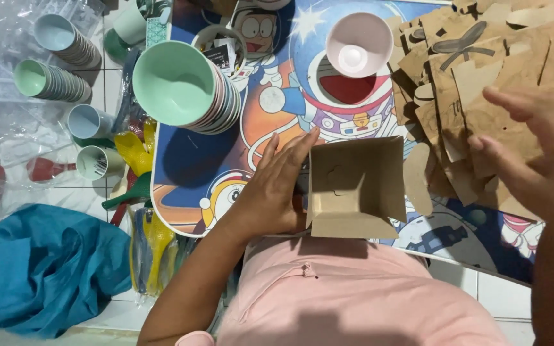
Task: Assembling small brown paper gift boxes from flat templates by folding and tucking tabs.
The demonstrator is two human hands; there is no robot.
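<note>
A small open box (pixel 354 189) of plain brown cardboard stands on the near edge of a low table (pixel 187 160), right in front of the person's pink top (pixel 354 301). Its walls are folded up square, the inside is matte and bare, and one flap lies flat toward the person. The left hand (pixel 276 186) rests flat against the box's left wall, fingers straight and held together, thumb tucked out of sight. The right hand (pixel 533 154) hovers over a loose heap of flat brown cardboard cutouts (pixel 469 77) at the table's right side, fingers spread and slightly curled; whether it touches a sheet cannot be told. The cutouts are thin, die-cut with tabs, and one bears a dark bow print. The tabletop is glossy, with a bright cartoon print in blue and orange. On it lies a stack of smooth mint-green bowls (pixel 184 86) on its side, and a single pale pink bowl (pixel 358 43) near the far edge. Left of the table, on white floor tiles, lie stacks of pastel cups (pixel 59 40), crinkled clear plastic wrap (pixel 8 134) and a rumpled teal cloth (pixel 40 269).
</note>
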